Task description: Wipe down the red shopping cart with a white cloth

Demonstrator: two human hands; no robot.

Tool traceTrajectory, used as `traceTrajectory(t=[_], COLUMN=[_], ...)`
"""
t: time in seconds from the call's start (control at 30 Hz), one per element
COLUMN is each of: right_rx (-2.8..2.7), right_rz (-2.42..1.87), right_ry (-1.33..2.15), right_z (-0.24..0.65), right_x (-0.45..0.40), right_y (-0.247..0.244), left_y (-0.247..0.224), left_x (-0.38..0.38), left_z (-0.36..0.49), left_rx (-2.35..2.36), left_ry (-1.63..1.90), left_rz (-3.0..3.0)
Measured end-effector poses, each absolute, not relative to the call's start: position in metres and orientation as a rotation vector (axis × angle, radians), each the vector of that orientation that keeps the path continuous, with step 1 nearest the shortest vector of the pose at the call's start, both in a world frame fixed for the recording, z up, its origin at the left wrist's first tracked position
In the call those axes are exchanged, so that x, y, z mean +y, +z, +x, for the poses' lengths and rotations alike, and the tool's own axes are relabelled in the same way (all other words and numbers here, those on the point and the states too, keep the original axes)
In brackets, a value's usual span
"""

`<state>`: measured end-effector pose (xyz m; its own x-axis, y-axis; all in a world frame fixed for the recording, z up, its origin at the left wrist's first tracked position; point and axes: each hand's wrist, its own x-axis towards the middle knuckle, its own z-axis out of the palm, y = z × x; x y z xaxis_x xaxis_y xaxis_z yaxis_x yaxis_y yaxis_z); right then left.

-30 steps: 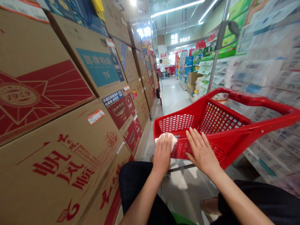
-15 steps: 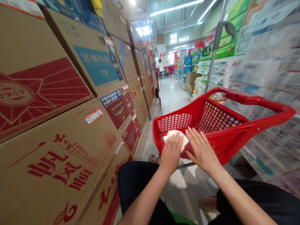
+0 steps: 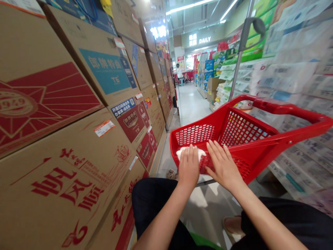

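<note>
A red plastic shopping basket cart [image 3: 260, 149] with perforated walls stands in front of me. My left hand [image 3: 189, 166] lies over a white cloth [image 3: 201, 152] at the near rim of the basket, its fingers stretched forward and pressing on the cloth. Parts of the cloth show on both sides of the fingers; the rest is hidden under them. Just to the right, my right hand [image 3: 223, 165] rests on the same near side of the basket, fingers extended, thumb apart, with nothing held.
Stacked cardboard boxes [image 3: 65, 180] line the left side. Wrapped paper packs [image 3: 288, 83] are piled on the right. A metal pole with a grey handle [image 3: 252, 34] rises behind the cart. Far down the aisle, a person [image 3: 179, 72] is by a blue stool.
My left hand and the cloth have shifted slightly left, and the cloth looks flatter under the fingers. The right hand has barely moved.
</note>
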<state>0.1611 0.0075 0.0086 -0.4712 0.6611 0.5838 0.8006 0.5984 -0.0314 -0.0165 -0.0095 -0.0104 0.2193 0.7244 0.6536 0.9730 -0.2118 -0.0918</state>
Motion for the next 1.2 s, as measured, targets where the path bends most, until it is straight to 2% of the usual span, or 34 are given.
traceTrajectory(t=[0.17,0.5,0.77,1.2], right_rx=[-2.315,-2.359,-2.354,-2.255], right_rz=[-1.138,-1.118,-1.136,-1.223], right_ry=[-0.393,-0.360,-0.356,-0.401], right_z=[0.169,0.178,0.195,0.226], right_x=[0.012,0.019,0.027,0.032], right_y=[0.010,0.014,0.013,0.005], left_y=[-0.003,0.010,0.003,-0.003], left_x=[0.003,-0.014,-0.017,-0.028], left_z=[0.010,-0.083,-0.061,-0.020], left_rx=[-1.396,-1.643,-1.599,-1.499], left_ry=[-0.678,-0.714,-0.820,-0.735], left_rz=[-2.123,-2.246,-2.239,-2.294])
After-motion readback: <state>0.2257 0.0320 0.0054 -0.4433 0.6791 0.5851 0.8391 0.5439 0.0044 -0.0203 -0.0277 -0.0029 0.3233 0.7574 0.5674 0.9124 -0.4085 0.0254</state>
